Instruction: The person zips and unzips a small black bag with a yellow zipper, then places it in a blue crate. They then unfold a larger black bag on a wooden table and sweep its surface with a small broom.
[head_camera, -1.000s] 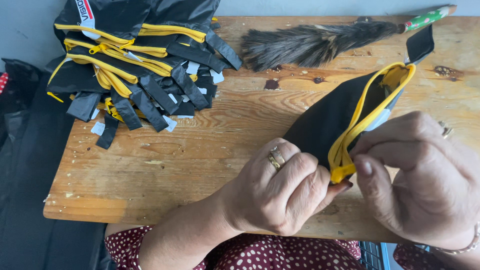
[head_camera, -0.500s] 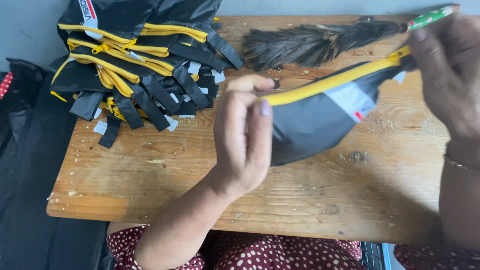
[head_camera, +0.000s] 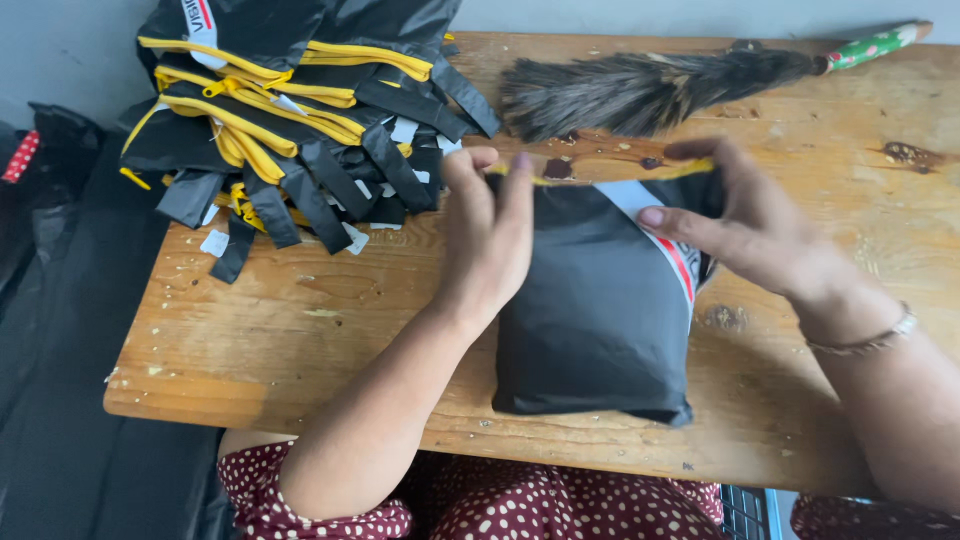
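Both hands, the left hand (head_camera: 492, 235) and right hand (head_camera: 745, 225), pinch the yellow zipper edge (head_camera: 610, 177) of a black fabric pouch (head_camera: 600, 310) lying flat on the wooden counter (head_camera: 300, 320), mid-right. Judging by this, the zipper is being checked or closed; sliding it would need one hand holding the edge taut. A stack of similar black-and-yellow pouches (head_camera: 290, 110) sits far left, a dark feather duster (head_camera: 650, 85) far right.

Head view, close above table (head_camera: 300, 330)
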